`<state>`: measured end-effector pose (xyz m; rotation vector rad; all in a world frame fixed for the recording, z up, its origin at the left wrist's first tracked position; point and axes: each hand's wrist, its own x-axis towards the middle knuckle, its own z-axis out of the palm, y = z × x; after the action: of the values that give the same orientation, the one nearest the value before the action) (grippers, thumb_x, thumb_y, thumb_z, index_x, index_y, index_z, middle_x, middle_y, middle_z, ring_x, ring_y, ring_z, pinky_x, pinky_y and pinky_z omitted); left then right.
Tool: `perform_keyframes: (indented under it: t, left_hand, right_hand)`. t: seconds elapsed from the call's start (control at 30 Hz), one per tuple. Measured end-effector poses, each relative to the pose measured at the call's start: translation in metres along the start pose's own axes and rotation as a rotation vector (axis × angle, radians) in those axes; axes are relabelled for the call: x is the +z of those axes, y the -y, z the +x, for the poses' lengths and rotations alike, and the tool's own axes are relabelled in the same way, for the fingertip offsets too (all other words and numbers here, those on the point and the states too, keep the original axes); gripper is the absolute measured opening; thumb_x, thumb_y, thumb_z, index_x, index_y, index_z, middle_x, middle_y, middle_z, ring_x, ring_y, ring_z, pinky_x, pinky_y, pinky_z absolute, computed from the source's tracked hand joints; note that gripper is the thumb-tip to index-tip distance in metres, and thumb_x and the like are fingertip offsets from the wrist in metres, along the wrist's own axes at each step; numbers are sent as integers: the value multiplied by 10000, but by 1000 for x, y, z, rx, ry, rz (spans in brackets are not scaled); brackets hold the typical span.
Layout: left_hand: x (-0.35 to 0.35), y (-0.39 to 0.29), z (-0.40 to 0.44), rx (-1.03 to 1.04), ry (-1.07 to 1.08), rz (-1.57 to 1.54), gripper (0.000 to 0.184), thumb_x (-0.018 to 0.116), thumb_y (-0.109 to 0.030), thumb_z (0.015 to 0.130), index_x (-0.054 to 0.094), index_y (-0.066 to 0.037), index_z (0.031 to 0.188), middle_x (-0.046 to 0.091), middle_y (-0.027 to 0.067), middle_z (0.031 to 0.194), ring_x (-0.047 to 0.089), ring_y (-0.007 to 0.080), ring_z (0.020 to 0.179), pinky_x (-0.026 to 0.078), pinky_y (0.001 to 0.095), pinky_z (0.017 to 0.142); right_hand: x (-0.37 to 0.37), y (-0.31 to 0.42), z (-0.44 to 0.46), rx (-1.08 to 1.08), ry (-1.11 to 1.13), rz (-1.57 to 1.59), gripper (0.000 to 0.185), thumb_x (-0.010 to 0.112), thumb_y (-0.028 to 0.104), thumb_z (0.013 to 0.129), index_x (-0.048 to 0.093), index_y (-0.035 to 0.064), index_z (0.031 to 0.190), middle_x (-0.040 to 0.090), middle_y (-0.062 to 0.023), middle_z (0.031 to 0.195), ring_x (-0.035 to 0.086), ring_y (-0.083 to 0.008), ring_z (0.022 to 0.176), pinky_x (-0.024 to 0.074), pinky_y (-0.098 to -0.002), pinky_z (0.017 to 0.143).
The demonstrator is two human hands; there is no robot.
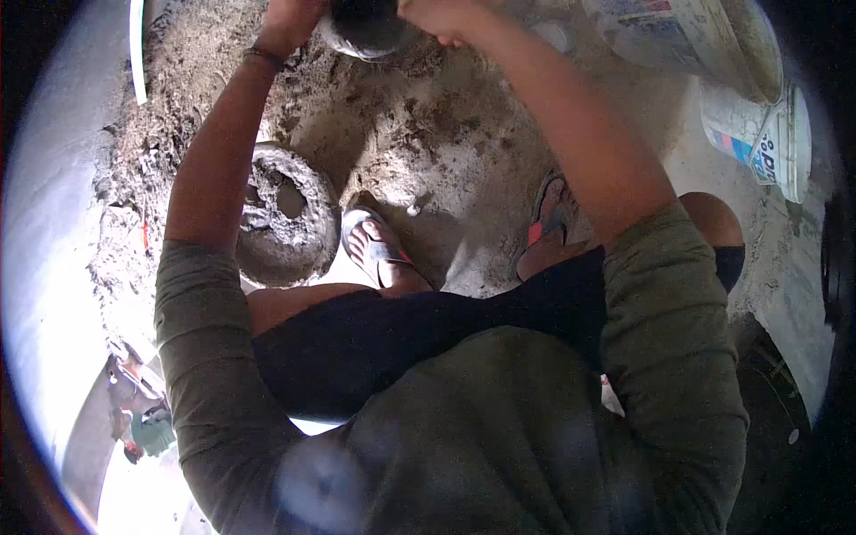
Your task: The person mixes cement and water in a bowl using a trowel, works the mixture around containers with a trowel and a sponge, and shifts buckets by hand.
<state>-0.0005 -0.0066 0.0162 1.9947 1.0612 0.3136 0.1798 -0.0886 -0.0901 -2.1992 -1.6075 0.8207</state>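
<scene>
At the top edge of the head view is a dark round bowl-like container (364, 22), with a pale grey smear along its near side. My left hand (292, 22) grips its left side, partly cut off by the frame. On the opposite side, my right hand (446, 18) has its fingers curled closed at the rim. The container's far part lies outside the picture. Nearer to my body, below my left hand, a round pan of wet grey mortar (287, 214) rests on the ground, partly hidden by my left forearm.
Rough, mortar-strewn ground (401, 134) surrounds my sandalled feet. To the right, a large dirty bucket (678, 40) lies tilted beside a white bucket (762, 143) with printed lettering. A person in green (153, 432) appears far off at lower left.
</scene>
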Motion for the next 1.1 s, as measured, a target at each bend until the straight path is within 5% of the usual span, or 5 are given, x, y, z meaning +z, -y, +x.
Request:
perform_keyframes:
  t: [0.3,0.53,0.73,0.83,1.1]
  left_hand:
    - [14,38,36,278,36,40,442,598,-260,984,320,-117,672,192,7,631,196,119,556,281,384,537]
    - [15,-24,8,97,-128,146,432,608,-228,982,325,-136,669,219,7,617,215,111,561,307,390,546]
    - [11,57,43,233,34,16,423,621,-267,970,356,-113,678,239,35,620,254,129,547,327,400,538]
    - [10,19,22,163,18,147,431,645,-261,949,346,-105,681,233,34,622,246,142,545,323,403,537]
    - [-5,29,42,535,-307,426,343,645,-244,890,434,-79,675,356,88,572,392,232,542,372,430,554]
  right_hand:
    - [-37,40,-10,302,388,-4,290,551,180,900,663,-3,1096,692,-258,903,708,-374,824,583,-496,731]
    - [90,-17,15,-75,-429,-368,284,563,209,907,678,-12,1042,700,-214,866,686,-300,680,575,-419,627]
    - [-78,60,-14,43,683,-577,301,558,160,967,613,-35,1190,675,-205,965,655,-269,741,536,-432,704]
    - [19,-12,7,-35,10,-121,364,570,231,917,627,2,1194,701,-208,936,689,-310,714,570,-443,683]
    - [-106,-36,-164,327,173,1003,449,686,358,906,576,97,1254,600,-11,773,557,-60,563,439,-218,411]
